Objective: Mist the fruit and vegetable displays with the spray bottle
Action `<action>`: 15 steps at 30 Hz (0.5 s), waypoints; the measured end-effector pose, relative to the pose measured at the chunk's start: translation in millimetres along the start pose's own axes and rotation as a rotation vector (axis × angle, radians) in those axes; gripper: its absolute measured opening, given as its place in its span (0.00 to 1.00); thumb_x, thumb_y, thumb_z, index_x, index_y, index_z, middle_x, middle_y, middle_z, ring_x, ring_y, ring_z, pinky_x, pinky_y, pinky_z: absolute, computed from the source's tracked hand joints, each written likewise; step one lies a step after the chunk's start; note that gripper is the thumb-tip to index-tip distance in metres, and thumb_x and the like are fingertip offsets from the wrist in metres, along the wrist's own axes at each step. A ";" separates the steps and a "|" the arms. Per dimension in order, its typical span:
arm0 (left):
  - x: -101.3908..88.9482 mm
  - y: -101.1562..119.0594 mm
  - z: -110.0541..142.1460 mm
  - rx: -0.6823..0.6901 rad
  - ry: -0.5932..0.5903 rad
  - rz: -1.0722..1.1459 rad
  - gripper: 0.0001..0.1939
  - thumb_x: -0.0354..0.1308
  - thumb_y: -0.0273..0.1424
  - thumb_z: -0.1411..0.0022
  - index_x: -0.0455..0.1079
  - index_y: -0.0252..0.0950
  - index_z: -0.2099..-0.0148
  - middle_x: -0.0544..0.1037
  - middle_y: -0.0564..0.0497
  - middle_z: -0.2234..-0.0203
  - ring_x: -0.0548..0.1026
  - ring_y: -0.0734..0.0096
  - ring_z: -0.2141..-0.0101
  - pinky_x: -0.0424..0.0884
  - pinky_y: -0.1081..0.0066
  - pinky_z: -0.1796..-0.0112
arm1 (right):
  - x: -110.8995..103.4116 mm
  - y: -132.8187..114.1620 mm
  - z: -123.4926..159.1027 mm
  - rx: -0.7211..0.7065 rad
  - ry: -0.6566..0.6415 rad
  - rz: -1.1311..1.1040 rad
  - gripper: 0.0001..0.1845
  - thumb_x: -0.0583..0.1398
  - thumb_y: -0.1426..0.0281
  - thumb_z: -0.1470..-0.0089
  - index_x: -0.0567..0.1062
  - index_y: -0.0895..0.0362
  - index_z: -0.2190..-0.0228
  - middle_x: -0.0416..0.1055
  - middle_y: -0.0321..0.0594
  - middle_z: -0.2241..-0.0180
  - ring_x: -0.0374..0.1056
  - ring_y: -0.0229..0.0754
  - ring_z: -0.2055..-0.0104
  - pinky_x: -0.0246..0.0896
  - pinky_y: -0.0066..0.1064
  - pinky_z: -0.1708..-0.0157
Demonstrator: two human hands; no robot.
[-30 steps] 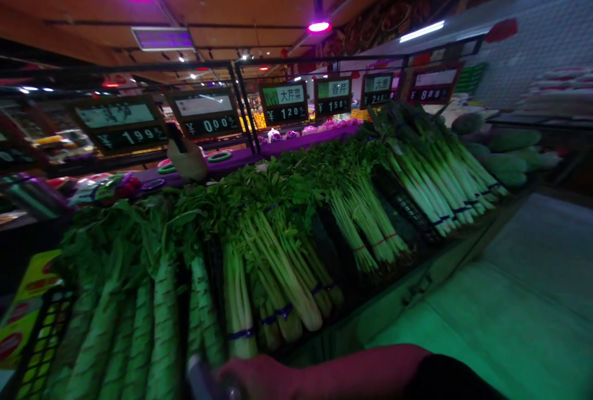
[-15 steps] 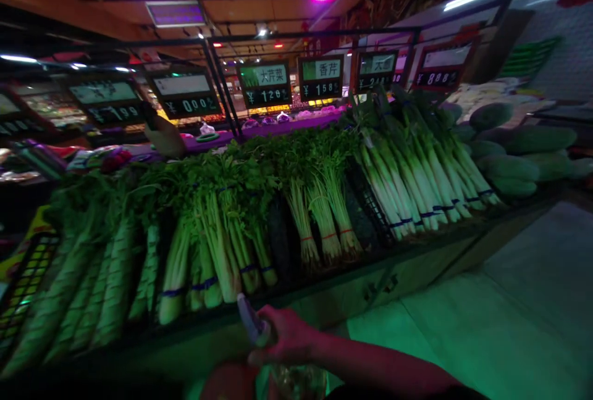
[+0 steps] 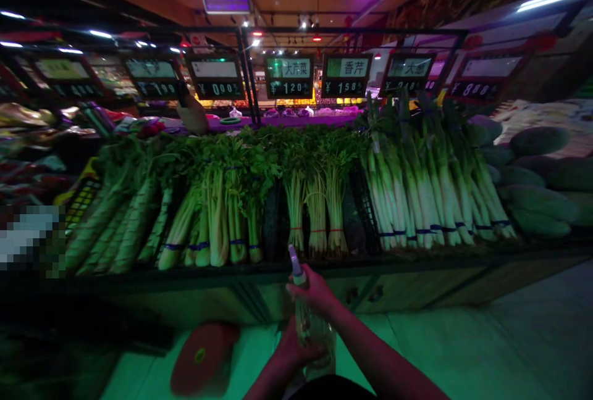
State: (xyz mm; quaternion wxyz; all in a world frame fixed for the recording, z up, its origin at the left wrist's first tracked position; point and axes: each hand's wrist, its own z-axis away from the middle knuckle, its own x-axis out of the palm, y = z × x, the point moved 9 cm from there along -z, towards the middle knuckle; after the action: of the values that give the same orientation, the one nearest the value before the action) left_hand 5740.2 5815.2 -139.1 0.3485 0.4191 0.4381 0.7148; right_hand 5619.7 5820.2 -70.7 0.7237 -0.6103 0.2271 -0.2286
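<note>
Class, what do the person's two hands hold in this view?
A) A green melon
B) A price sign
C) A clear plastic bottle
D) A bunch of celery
C. The right hand grips the neck of the clear plastic bottle, and the left hand holds its lower body.

Bottle [image 3: 311, 332]: clear, glossy plastic from where I sit
Floor tiles [image 3: 463, 350]: smooth, glossy
Sign rail [image 3: 352, 31]: dark, matt metal
Crate [image 3: 364, 202]: black plastic, I think
</note>
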 end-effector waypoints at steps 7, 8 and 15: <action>66.4 -44.7 -51.3 -0.155 -0.194 0.020 0.60 0.87 0.52 0.82 0.71 0.38 0.44 0.81 0.42 0.52 0.77 0.34 0.44 0.70 0.41 0.41 | -101.7 1.3 35.0 -0.086 0.345 -0.136 0.34 0.73 0.42 0.58 0.74 0.54 0.63 0.76 0.39 0.68 0.74 0.45 0.70 0.73 0.40 0.66; 72.5 -46.3 -55.7 -0.165 -0.183 0.007 0.60 0.87 0.51 0.84 0.71 0.38 0.46 0.81 0.42 0.53 0.76 0.34 0.44 0.69 0.41 0.41 | -115.9 2.6 42.9 -0.082 0.411 -0.149 0.34 0.73 0.41 0.59 0.74 0.54 0.64 0.76 0.38 0.68 0.74 0.46 0.71 0.73 0.40 0.66; 102.8 -34.3 -64.0 -0.187 -0.258 -0.024 0.47 0.88 0.41 0.74 0.73 0.40 0.51 0.82 0.47 0.55 0.77 0.38 0.44 0.67 0.43 0.41 | -170.9 11.4 70.6 0.004 0.623 -0.163 0.37 0.74 0.38 0.64 0.76 0.54 0.65 0.75 0.36 0.72 0.77 0.50 0.72 0.72 0.39 0.68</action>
State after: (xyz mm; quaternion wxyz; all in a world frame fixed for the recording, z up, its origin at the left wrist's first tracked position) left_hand 5645.0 5895.6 -157.4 0.4478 0.4680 0.3260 0.6886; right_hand 5527.7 5980.9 -62.8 0.5998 -0.5256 0.3879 -0.4620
